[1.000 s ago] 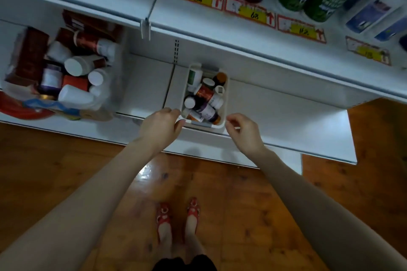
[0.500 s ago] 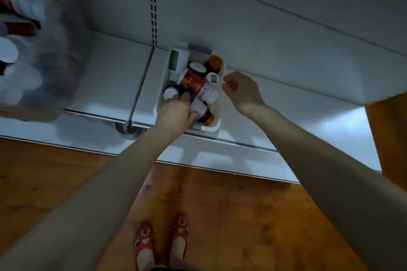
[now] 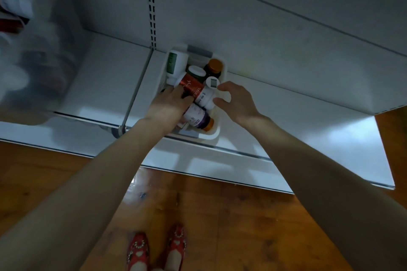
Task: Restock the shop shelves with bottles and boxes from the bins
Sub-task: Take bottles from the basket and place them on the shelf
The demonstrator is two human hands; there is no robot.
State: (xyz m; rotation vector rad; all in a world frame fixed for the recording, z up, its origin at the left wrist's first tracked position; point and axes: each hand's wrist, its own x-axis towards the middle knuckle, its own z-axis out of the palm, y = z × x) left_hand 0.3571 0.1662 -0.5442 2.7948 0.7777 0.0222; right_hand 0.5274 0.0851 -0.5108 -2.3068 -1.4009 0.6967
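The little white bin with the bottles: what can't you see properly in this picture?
- Head view: whatever lies under the left hand in the small white bin; the hand covers it.
- Head view: whether the right hand pinches the red-labelled bottle; the contact is too small to tell.
- Head view: contents of the large clear bin; blurred, cut by the left edge.
- Head view: bottle labels' print; too small.

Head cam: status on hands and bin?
Left hand down in the bin, grip unclear. Right hand at the red-label bottle end, grip unclear. Bottle lying in bin, not lifted. Other bottles crowd it.
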